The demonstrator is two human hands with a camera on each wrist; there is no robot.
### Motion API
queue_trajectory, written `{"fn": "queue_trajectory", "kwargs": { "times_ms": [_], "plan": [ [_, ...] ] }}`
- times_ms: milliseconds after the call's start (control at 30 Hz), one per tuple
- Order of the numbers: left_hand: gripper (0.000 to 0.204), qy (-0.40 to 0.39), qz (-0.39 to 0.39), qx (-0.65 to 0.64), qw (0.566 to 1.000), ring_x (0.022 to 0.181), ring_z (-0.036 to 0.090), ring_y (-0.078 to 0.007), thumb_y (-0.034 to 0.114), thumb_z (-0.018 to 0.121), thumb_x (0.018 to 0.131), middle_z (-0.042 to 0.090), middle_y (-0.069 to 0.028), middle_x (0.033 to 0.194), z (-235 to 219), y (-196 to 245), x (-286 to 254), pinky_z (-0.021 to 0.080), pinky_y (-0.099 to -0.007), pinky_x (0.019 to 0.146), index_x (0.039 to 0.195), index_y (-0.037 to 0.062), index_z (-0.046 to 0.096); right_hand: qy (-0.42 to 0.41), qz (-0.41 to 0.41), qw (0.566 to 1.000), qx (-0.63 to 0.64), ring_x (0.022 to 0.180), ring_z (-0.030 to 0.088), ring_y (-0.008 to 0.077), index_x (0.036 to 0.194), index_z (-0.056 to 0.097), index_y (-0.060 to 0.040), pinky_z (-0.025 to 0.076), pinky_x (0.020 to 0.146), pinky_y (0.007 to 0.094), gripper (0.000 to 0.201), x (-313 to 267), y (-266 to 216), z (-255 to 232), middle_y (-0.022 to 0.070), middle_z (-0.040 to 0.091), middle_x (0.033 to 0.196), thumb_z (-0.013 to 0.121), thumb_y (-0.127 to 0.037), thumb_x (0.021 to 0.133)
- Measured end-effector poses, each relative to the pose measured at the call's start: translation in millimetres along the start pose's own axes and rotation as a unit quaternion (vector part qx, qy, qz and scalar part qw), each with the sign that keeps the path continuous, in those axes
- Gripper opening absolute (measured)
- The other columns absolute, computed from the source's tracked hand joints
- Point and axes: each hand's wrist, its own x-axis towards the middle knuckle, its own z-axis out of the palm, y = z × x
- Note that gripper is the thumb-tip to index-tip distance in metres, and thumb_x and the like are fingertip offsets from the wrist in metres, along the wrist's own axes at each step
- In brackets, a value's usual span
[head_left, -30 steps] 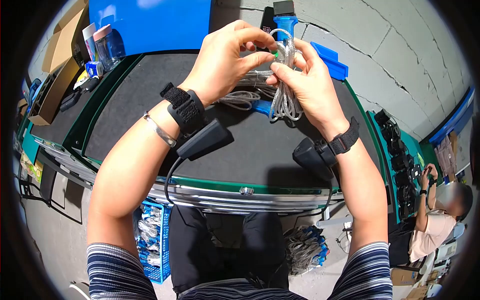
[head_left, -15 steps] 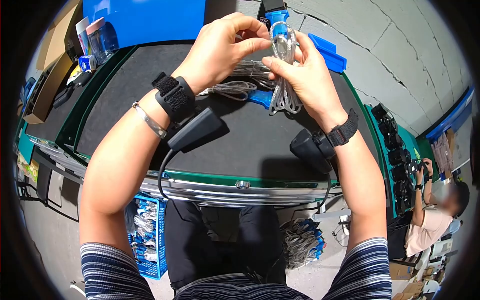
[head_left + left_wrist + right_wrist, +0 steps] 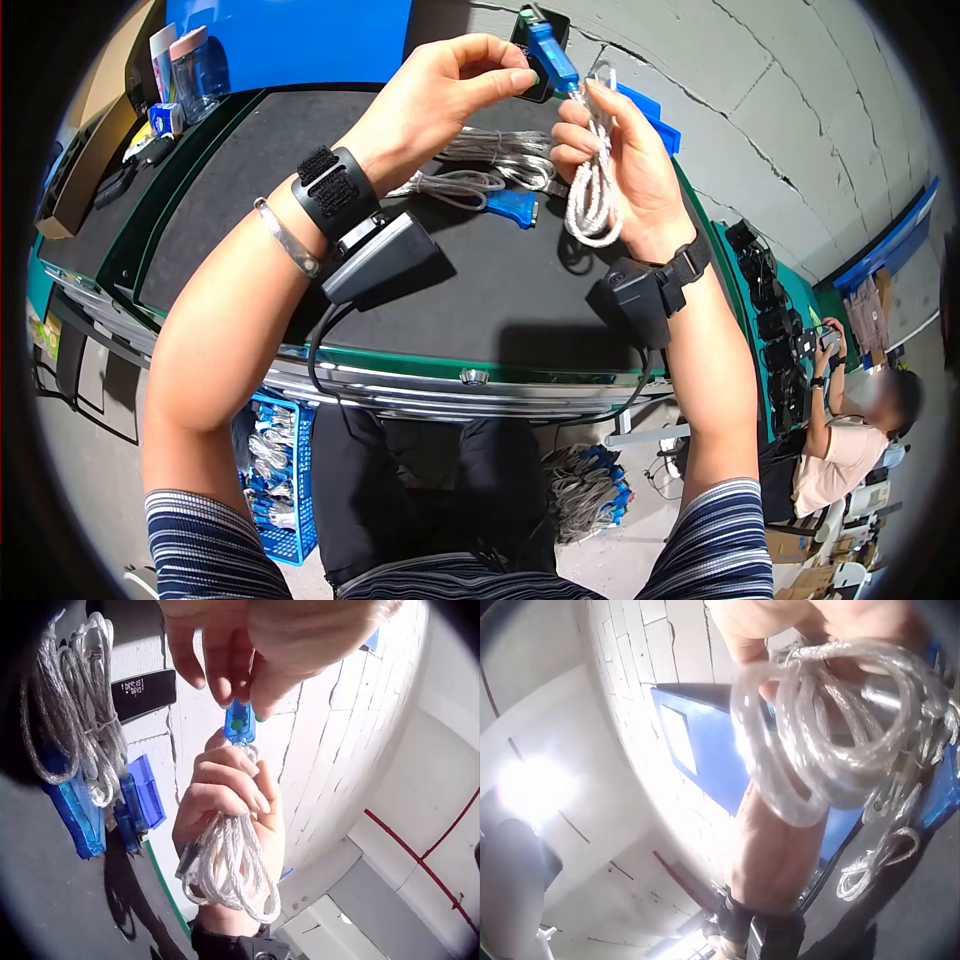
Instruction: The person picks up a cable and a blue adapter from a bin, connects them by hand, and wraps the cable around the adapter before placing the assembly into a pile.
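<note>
My right hand point(image 3: 645, 165) grips a coiled, silvery braided cable point(image 3: 594, 200), its fingers curled round the bundle. The cable's translucent blue connector point(image 3: 552, 57) sticks up above that hand, tilted left. In the left wrist view, a round green dot point(image 3: 238, 724) shows on the connector, and a grey metal plug point(image 3: 189, 862) lies against the loops. My left hand point(image 3: 430, 95) is right beside the connector, thumb and index finger almost meeting in a pinch. At its thumb tip shows a small green piece point(image 3: 259, 718), mostly hidden by the fingers.
More coiled cables point(image 3: 505, 150) with a blue connector point(image 3: 513, 207) lie on the black mat. A phone point(image 3: 144, 694) stands by the wall. Bottles point(image 3: 193, 75) and a cardboard box point(image 3: 65, 190) are at left. Below are a blue basket point(image 3: 306, 490) and a cable pile point(image 3: 585, 495); another person point(image 3: 840, 455) sits right.
My right hand has turned, and the cable's connector has swung from upright to a leftward tilt. The loops now hang lower from that hand. My left hand has shifted slightly left in view.
</note>
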Motion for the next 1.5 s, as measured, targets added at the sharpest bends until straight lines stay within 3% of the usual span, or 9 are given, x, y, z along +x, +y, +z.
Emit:
{"fn": "queue_trajectory", "kwargs": {
  "times_ms": [500, 567, 633, 900, 1033, 1100, 1167, 1333, 1500],
  "plan": [
    [0.023, -0.001, 0.0, -0.041, 0.999, 0.09, 0.055, -0.0048, 0.027, 0.066, 0.092, 0.063, 0.0037, 0.095, 1.6, 1.9, -1.9, 0.043, -0.0225, 0.084, 0.102, 0.0061, 0.066, 0.002, 0.058, 0.998, 0.02, 0.054, 0.048, 0.0039, 0.106, 0.055, -0.004, 0.04, 0.049, 0.0177, 0.033, -6.0, 7.6, 15.9, -0.0043, 0.049, 0.065, 0.059, -0.035, 0.096],
    [0.023, -0.002, -0.001, -0.035, 0.999, 0.09, 0.055, -0.0049, 0.027, 0.066, 0.092, 0.063, 0.0036, 0.095, 0.7, 3.1, 0.2, 0.044, -0.0225, 0.084, 0.103, 0.0059, 0.066, 0.131, -0.076, 0.935, -0.321, 0.054, 0.054, 0.0048, 0.1, 0.058, -0.0038, 0.043, 0.049, 0.0182, 0.028, -6.9, 9.8, 21.1, -0.0013, 0.059, 0.07, 0.064, -0.03, 0.093],
    [0.024, 0.007, 0.0, -0.046, 0.999, 0.089, 0.055, -0.0049, 0.027, 0.066, 0.093, 0.063, 0.0036, 0.094, 1.1, 5.5, -1.2, 0.043, -0.0225, 0.083, 0.103, 0.0059, 0.066, 0.136, -0.198, 0.866, -0.439, 0.055, 0.057, 0.0058, 0.089, 0.06, -0.0028, 0.046, 0.05, 0.0193, 0.02, -7.7, 10.0, 26.7, 0.0031, 0.065, 0.076, 0.074, -0.018, 0.086],
    [0.024, 0.085, 0.1, 0.061, 0.989, 0.095, 0.058, -0.0064, 0.019, 0.071, 0.089, 0.065, 0.0006, 0.099, 4.5, 13.9, -2.2, 0.048, -0.0234, 0.086, 0.105, 0.0014, 0.065, 0.188, -0.316, 0.709, -0.601, 0.062, 0.059, 0.0068, 0.088, 0.064, -0.0012, 0.048, 0.058, 0.0235, 0.022, -5.9, 2.2, 12.5, 0.0001, 0.064, 0.072, 0.079, -0.012, 0.077],
    [0.019, 0.136, 0.27, 0.27, 0.914, 0.093, 0.06, -0.0147, 0.019, 0.073, 0.086, 0.064, -0.0031, 0.094, -1.9, 21.8, 0.6, 0.048, -0.028, 0.085, 0.096, 0.0035, 0.068, 0.173, -0.321, 0.716, -0.596, 0.067, 0.061, 0.0076, 0.089, 0.066, -0.0018, 0.05, 0.063, 0.0251, 0.023, -7.0, 4.9, 12.8, 0.0011, 0.066, 0.072, 0.081, -0.012, 0.075],
    [0.036, 0.134, 0.173, 0.233, 0.948, 0.113, 0.06, -0.0273, 0.032, 0.071, 0.084, 0.057, -0.021, 0.131, -3.4, 24.8, -2.1, 0.049, -0.0335, 0.086, 0.112, 0.009, 0.07, 0.155, -0.307, 0.701, -0.625, 0.069, 0.062, 0.008, 0.092, 0.068, -0.0021, 0.05, 0.065, 0.0256, 0.025, -5.3, 7.6, 9.4, 0.0039, 0.069, 0.076, 0.081, -0.012, 0.074],
    [0.02, 0.093, 0.275, 0.333, 0.897, 0.093, 0.06, -0.0198, 0.022, 0.074, 0.085, 0.064, -0.0044, 0.095, -5.8, 15.2, 3.2, 0.047, -0.0315, 0.086, 0.093, 0.0046, 0.069, 0.151, -0.292, 0.693, -0.642, 0.07, 0.062, 0.0083, 0.095, 0.069, -0.0028, 0.051, 0.066, 0.0262, 0.026, -7.3, 8.2, 10.8, 0.0064, 0.07, 0.079, 0.081, -0.013, 0.074],
    [0.032, -0.001, 0.084, 0.175, 0.981, 0.093, 0.058, -0.0125, 0.033, 0.071, 0.087, 0.064, -0.003, 0.096, -12.1, -1.6, 4.4, 0.045, -0.0291, 0.088, 0.098, 0.0027, 0.067, 0.14, -0.179, 0.77, -0.596, 0.073, 0.063, 0.0069, 0.098, 0.07, -0.0025, 0.05, 0.066, 0.0232, 0.027, -9.1, 6.5, 17.5, 0.0032, 0.071, 0.082, 0.081, -0.015, 0.077],
    [0.035, -0.041, -0.001, 0.116, 0.992, 0.093, 0.058, -0.0116, 0.035, 0.071, 0.088, 0.066, -0.0026, 0.094, -12.0, -0.4, 1.6, 0.044, -0.0281, 0.089, 0.1, 0.0026, 0.068, 0.122, -0.19, 0.795, -0.563, 0.077, 0.064, 0.0065, 0.099, 0.07, -0.0018, 0.051, 0.068, 0.0224, 0.026, -9.5, 5.6, 17.2, 0.0028, 0.071, 0.084, 0.08, -0.015, 0.078]
  ]
}}
